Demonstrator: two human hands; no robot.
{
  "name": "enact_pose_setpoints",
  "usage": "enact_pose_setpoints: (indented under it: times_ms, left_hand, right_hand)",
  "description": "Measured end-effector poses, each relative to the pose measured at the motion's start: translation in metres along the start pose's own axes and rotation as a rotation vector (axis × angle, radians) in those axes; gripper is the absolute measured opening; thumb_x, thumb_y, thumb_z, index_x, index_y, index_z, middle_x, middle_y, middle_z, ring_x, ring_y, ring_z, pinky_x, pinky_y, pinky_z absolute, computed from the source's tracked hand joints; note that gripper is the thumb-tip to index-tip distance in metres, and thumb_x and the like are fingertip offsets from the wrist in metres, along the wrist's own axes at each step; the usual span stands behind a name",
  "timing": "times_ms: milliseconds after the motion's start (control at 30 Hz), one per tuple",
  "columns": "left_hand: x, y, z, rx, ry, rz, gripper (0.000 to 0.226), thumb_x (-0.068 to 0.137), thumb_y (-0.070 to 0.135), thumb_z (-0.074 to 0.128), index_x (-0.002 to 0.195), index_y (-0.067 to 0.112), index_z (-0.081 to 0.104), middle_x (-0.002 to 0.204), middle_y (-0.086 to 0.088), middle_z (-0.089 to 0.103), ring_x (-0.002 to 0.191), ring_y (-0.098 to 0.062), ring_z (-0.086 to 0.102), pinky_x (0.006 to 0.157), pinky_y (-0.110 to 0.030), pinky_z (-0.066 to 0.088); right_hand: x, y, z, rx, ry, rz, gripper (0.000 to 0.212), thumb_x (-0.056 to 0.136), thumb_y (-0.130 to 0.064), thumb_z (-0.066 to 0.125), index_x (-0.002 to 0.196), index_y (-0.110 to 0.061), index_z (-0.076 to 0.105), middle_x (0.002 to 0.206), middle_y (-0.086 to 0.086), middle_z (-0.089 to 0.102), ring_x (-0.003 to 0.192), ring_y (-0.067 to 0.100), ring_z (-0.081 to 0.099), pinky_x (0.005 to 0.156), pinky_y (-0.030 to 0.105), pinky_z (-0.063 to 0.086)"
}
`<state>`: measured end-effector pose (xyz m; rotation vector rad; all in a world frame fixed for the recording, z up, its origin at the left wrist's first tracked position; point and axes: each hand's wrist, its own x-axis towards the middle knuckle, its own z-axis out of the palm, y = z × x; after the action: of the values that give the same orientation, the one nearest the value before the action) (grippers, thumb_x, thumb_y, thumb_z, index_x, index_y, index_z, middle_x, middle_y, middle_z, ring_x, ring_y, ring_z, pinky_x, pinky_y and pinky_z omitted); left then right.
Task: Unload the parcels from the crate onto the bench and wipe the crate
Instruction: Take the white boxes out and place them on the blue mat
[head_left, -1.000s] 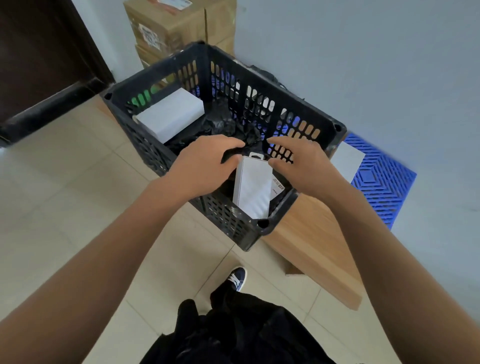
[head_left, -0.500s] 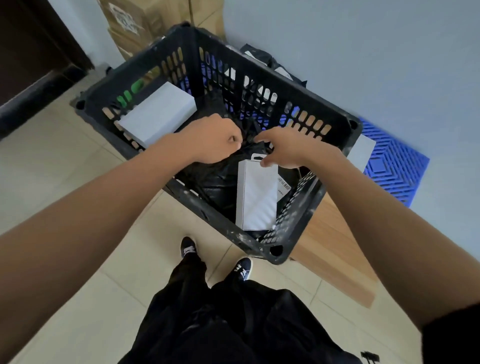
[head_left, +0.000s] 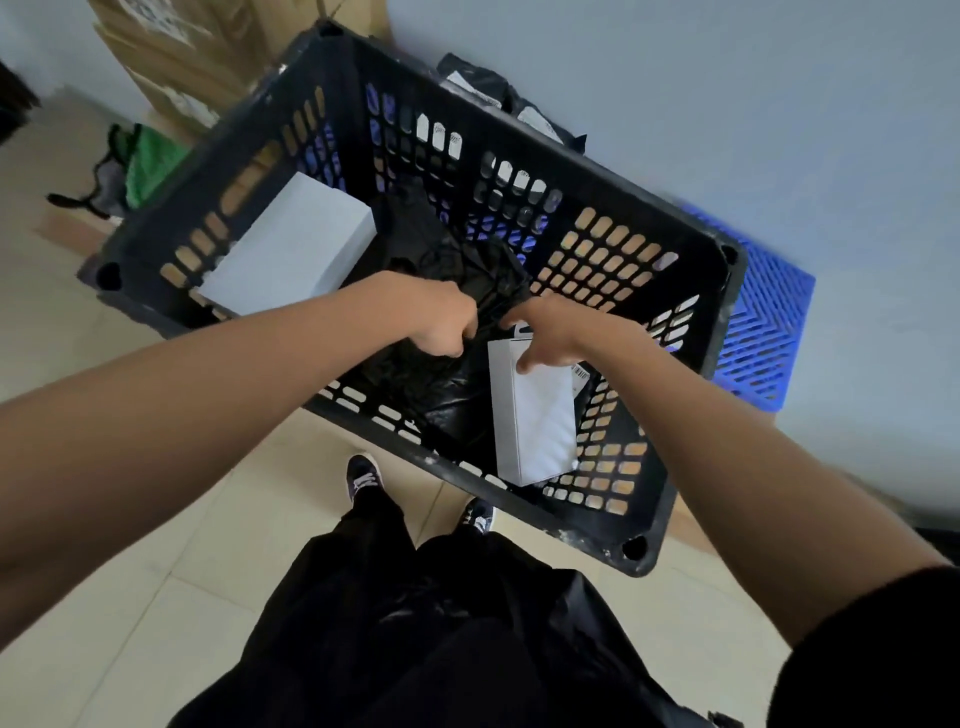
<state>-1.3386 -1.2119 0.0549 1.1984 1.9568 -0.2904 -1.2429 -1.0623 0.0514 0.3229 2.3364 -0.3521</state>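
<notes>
Black crate (head_left: 691, 291) at frame centre, holding two white boxes. Left hand (head_left: 441, 319) curled into black plastic wrap (head_left: 457, 270); right hand (head_left: 550, 332) pinching lower white box (head_left: 537, 421) top. Larger white box (head_left: 291, 244) upper left.

Your left hand (head_left: 441, 317) has open crate (head_left: 680, 499) floor beyond it; a white box (head_left: 291, 249) blocks its left.

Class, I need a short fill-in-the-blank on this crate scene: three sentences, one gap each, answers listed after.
1. Both hands reach into a black plastic ____.
2. The left hand grips a crumpled ____ plastic bag.
3. The right hand touches the top of the narrow white box, while the larger white box lies untouched to its ____.

Answers: crate; black; left
</notes>
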Motion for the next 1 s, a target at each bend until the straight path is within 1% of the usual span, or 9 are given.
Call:
enact_pose_setpoints:
  times_ms: [67,133,233,367,567,667,833,900,1000]
  left_hand:
    - [0.003,-0.004,-0.001,0.001,0.003,0.037,0.052,0.106,0.035,0.051,0.156,0.027,0.040,0.153,-0.012,0.045,0.136,-0.032,0.045,0.095,-0.032,0.039]
    - [0.007,-0.006,0.000,0.014,-0.007,0.057,0.055,0.106,0.036,0.050,0.158,0.030,0.035,0.158,-0.012,0.037,0.142,-0.033,0.039,0.104,-0.036,0.038]
    - [0.011,-0.009,0.001,0.061,-0.019,0.068,0.056,0.106,0.037,0.050,0.159,0.032,0.032,0.157,-0.012,0.029,0.139,-0.037,0.040,0.105,-0.038,0.039]
    - [0.015,-0.010,0.002,0.097,-0.038,0.065,0.055,0.105,0.038,0.049,0.158,0.034,0.033,0.154,-0.011,0.025,0.131,-0.039,0.047,0.092,-0.036,0.040]
    - [0.019,-0.012,0.000,0.088,-0.045,0.055,0.056,0.105,0.041,0.049,0.158,0.032,0.032,0.154,-0.010,0.025,0.132,-0.038,0.046,0.090,-0.033,0.038]
    - [0.019,-0.014,-0.001,0.061,-0.042,0.064,0.057,0.105,0.042,0.049,0.158,0.030,0.033,0.153,-0.010,0.028,0.133,-0.038,0.045,0.091,-0.034,0.037]
    - [0.012,-0.018,-0.009,-0.047,-0.017,0.110,0.057,0.105,0.042,0.049,0.158,0.025,0.036,0.159,-0.008,0.039,0.145,-0.031,0.037,0.112,-0.037,0.034]
    - [0.008,-0.019,-0.013,-0.114,0.030,0.155,0.054,0.105,0.041,0.049,0.156,0.023,0.041,0.152,-0.006,0.049,0.139,-0.029,0.044,0.105,-0.031,0.036]
    - [0.002,-0.020,-0.017,-0.207,0.162,0.197,0.050,0.105,0.038,0.052,0.152,0.022,0.048,0.128,-0.002,0.062,0.116,-0.024,0.055,0.089,-0.025,0.034]
  right_hand:
    - [0.003,-0.002,0.002,-0.012,-0.021,0.041,0.079,0.079,-0.039,0.084,0.149,-0.034,0.046,0.146,0.012,0.048,0.133,0.034,0.045,0.105,0.044,0.043]
    - [0.004,-0.003,0.003,-0.042,-0.047,0.092,0.084,0.074,-0.050,0.084,0.148,-0.042,0.044,0.146,0.014,0.041,0.133,0.039,0.040,0.108,0.051,0.041]
    - [0.005,-0.006,0.004,-0.067,-0.068,0.138,0.086,0.068,-0.059,0.085,0.144,-0.049,0.046,0.143,0.012,0.037,0.131,0.043,0.034,0.108,0.057,0.038]
    - [0.007,-0.013,0.003,-0.105,-0.095,0.119,0.082,0.065,-0.059,0.087,0.138,-0.050,0.052,0.139,0.011,0.039,0.129,0.040,0.032,0.108,0.058,0.037]
    - [0.004,-0.014,0.005,-0.142,-0.075,0.046,0.077,0.066,-0.055,0.087,0.136,-0.045,0.056,0.137,0.008,0.048,0.132,0.032,0.031,0.109,0.049,0.029]
    - [-0.003,-0.008,0.005,-0.114,-0.051,0.048,0.077,0.064,-0.057,0.087,0.134,-0.045,0.057,0.138,0.005,0.050,0.133,0.033,0.035,0.110,0.051,0.031]
    - [-0.027,0.001,-0.007,0.035,0.018,0.052,0.078,0.067,-0.051,0.088,0.136,-0.032,0.057,0.132,-0.004,0.061,0.127,0.026,0.049,0.106,0.047,0.034]
    - [-0.042,0.005,-0.018,0.149,0.076,0.062,0.075,0.068,-0.048,0.089,0.134,-0.028,0.059,0.132,-0.003,0.062,0.124,0.024,0.052,0.105,0.046,0.041]
    - [-0.067,0.012,-0.036,0.272,0.227,0.049,0.073,0.070,-0.045,0.089,0.134,-0.024,0.060,0.133,-0.004,0.061,0.123,0.020,0.053,0.103,0.040,0.041]
